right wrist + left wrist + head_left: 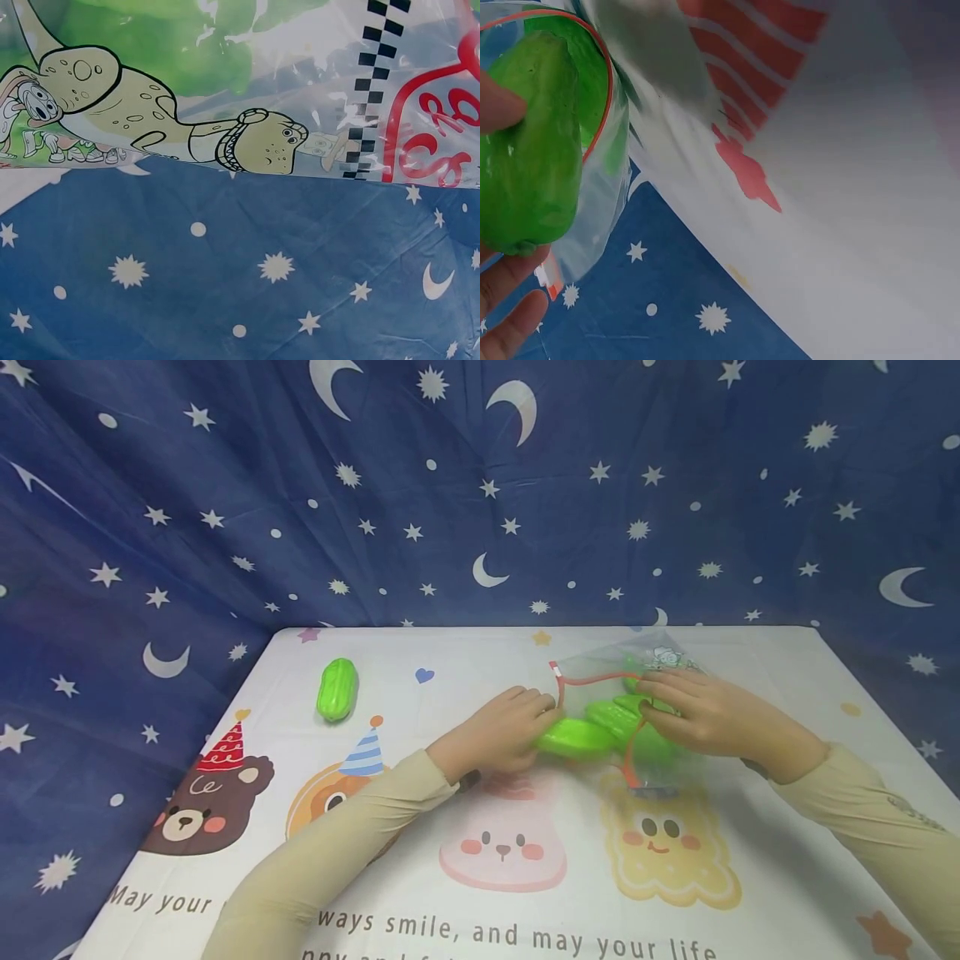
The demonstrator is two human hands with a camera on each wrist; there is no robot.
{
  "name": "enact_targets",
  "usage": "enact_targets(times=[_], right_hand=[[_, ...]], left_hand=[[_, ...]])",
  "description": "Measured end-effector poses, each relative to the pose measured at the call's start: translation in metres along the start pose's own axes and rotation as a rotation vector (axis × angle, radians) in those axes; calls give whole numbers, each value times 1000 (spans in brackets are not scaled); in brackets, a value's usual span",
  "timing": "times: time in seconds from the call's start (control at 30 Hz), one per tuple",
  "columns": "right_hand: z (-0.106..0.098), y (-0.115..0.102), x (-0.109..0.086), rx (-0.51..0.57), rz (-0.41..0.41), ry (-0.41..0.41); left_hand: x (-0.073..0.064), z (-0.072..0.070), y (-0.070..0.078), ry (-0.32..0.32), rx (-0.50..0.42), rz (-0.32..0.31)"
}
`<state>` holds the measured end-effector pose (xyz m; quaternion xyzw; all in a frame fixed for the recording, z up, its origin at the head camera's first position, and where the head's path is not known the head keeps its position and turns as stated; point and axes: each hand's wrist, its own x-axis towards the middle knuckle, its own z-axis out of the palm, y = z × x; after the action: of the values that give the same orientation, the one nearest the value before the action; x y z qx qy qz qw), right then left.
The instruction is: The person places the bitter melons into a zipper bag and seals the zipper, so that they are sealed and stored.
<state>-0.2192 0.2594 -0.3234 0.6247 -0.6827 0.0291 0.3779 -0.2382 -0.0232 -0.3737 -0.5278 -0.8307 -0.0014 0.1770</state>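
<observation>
Left grip (504, 732) is pinching green vegetable (576, 737) | right grip (705, 710) is seemingly holding clear bag (622, 658) | keeping its rim (610, 71) wide should help

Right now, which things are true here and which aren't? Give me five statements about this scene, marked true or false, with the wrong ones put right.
1. The left grip holds a green piece. True.
2. The right grip holds the clear bag. True.
3. The bag has nothing in it. False: green contents show inside.
4. A grip touches the green piece at the table's far left. False: that lone piece lies on the white table cover, apart from both.
5. The backdrop is dark blue. True.
</observation>
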Motion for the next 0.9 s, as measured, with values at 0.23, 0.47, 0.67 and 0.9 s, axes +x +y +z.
enact_targets(times=[0.23,0.47,0.67,0.9], right_hand=[[0,-1,0,-24,7,-10],[1,-1,-1,-36,3,-21],[0,0,-2,-33,9,-31],[0,1,-3,-24,21,-32]], left_hand=[[15,6,6,-30,10,-1],[28,13,12,-53,42,-24],[38,16,17,-82,101,-68],[46,20,17,-115,161,-114]])
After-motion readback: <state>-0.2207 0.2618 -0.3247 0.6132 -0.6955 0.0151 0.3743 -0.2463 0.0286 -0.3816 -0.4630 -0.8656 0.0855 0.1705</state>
